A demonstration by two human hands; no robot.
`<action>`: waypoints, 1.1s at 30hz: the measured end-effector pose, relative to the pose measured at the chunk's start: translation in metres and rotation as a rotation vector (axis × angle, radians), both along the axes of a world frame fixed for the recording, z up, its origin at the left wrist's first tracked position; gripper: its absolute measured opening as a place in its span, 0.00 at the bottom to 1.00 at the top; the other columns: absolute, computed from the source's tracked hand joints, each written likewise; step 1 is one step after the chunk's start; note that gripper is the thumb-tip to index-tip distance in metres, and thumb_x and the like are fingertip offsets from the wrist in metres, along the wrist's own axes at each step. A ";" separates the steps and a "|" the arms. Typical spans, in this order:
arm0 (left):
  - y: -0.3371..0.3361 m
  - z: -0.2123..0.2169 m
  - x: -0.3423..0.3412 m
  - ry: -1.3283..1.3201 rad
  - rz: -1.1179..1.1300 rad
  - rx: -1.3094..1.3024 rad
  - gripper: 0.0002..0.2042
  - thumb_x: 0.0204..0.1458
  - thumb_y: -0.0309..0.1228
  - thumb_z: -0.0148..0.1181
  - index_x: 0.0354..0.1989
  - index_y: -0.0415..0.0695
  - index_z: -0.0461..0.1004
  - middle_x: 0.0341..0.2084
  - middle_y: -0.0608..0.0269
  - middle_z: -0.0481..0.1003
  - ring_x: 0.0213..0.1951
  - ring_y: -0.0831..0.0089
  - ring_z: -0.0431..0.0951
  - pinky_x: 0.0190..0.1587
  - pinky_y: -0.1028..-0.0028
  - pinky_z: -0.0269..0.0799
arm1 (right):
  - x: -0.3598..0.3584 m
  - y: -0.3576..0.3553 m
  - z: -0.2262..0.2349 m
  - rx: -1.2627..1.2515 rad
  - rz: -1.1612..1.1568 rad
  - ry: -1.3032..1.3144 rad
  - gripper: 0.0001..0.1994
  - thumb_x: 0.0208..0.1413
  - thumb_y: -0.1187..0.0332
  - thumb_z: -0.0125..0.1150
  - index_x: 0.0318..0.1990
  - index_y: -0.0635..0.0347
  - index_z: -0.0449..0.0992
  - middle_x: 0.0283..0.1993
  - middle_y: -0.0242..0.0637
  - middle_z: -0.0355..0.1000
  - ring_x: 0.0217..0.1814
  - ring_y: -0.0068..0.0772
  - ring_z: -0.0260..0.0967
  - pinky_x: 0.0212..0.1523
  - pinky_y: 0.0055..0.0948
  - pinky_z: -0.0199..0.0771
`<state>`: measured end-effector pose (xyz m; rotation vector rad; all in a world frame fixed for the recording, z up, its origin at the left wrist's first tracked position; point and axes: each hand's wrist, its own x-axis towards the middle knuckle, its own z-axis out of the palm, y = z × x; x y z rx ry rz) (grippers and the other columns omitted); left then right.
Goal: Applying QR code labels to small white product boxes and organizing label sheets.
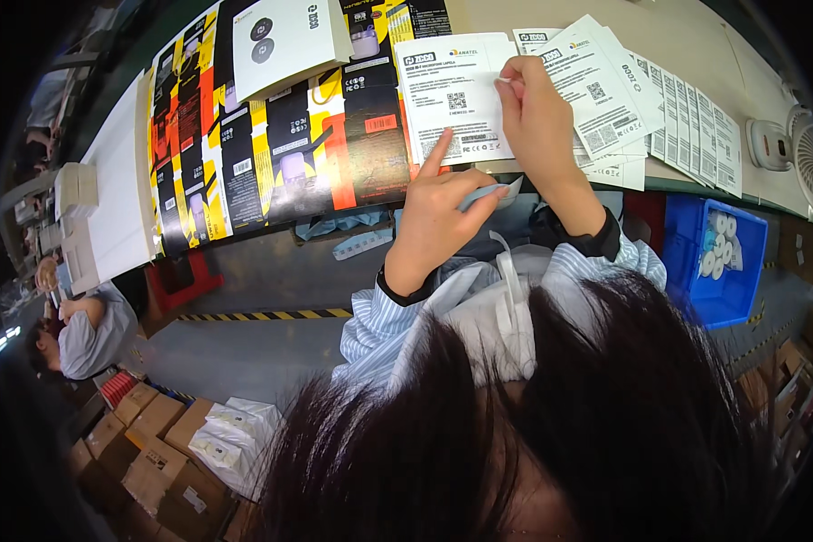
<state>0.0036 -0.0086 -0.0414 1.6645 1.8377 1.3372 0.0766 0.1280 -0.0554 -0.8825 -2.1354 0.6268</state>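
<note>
A white printed card (470,77) with a square code lies on the table in front of me. My left hand (438,217) rests at its lower edge, index finger stretched out onto the print. Between the thumb and the other fingers of that hand is a light blue label strip (504,196), partly hidden by them. My right hand (542,117) is over the card's right side, its thumb and forefinger pinched at the upper right; a small whitish bit shows at the fingertips, too small to name. More white printed cards (596,99) lie overlapped to the right.
A white box (289,45) sits on black, yellow and orange printed sheets (289,135) at left. A small fan (799,149) stands far right. Below the table edge is a blue crate (682,262) with white rolls. Cartons (167,479) and another person (99,330) are at left.
</note>
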 end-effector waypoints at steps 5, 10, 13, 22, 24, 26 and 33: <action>-0.018 0.010 0.002 -0.012 -0.040 0.007 0.04 0.40 0.27 0.62 0.23 0.40 0.74 0.16 0.59 0.73 0.20 0.62 0.73 0.50 0.65 0.65 | 0.015 -0.014 0.025 0.062 0.296 -0.132 0.24 0.42 0.64 0.63 0.48 0.58 0.64 0.51 0.42 0.64 0.53 0.42 0.63 0.49 0.36 0.62; -0.034 0.021 0.010 -0.165 -0.180 -0.060 0.06 0.39 0.27 0.64 0.23 0.40 0.75 0.18 0.58 0.74 0.20 0.63 0.74 0.24 0.71 0.67 | 0.028 -0.031 0.028 0.148 0.661 -0.391 0.42 0.36 0.61 0.67 0.61 0.55 0.54 0.63 0.43 0.53 0.67 0.40 0.47 0.65 0.45 0.41; -0.035 0.033 0.016 -0.184 -0.241 -0.092 0.06 0.39 0.27 0.64 0.23 0.40 0.75 0.18 0.59 0.74 0.20 0.63 0.74 0.24 0.72 0.67 | 0.037 -0.035 0.030 0.264 0.653 -0.368 0.32 0.36 0.71 0.63 0.56 0.56 0.62 0.58 0.39 0.61 0.62 0.35 0.56 0.63 0.41 0.50; -0.030 0.035 0.022 -0.138 -0.302 -0.050 0.05 0.37 0.25 0.63 0.23 0.37 0.75 0.20 0.58 0.75 0.22 0.63 0.75 0.26 0.72 0.69 | 0.089 0.037 0.069 0.593 0.387 -0.197 0.18 0.43 0.69 0.57 0.45 0.54 0.73 0.47 0.32 0.71 0.54 0.32 0.65 0.62 0.45 0.49; -0.025 0.036 0.022 -0.115 -0.293 -0.049 0.05 0.37 0.25 0.63 0.23 0.38 0.75 0.20 0.58 0.75 0.23 0.63 0.75 0.27 0.72 0.69 | 0.100 0.042 0.070 0.655 0.313 -0.324 0.20 0.42 0.66 0.60 0.47 0.53 0.73 0.49 0.31 0.70 0.56 0.33 0.64 0.62 0.47 0.48; -0.020 0.034 0.024 -0.120 -0.256 0.000 0.05 0.39 0.29 0.64 0.23 0.41 0.75 0.18 0.62 0.74 0.22 0.65 0.74 0.25 0.72 0.67 | 0.110 0.035 0.073 0.467 0.310 -0.293 0.25 0.38 0.62 0.66 0.48 0.54 0.72 0.51 0.32 0.69 0.57 0.37 0.62 0.62 0.51 0.45; -0.005 0.052 0.024 -0.167 0.018 0.017 0.04 0.40 0.26 0.63 0.23 0.41 0.76 0.17 0.62 0.74 0.19 0.68 0.73 0.24 0.74 0.64 | 0.109 -0.015 0.055 -0.879 0.564 0.162 0.13 0.42 0.75 0.65 0.38 0.65 0.75 0.35 0.34 0.74 0.38 0.22 0.70 0.43 0.21 0.68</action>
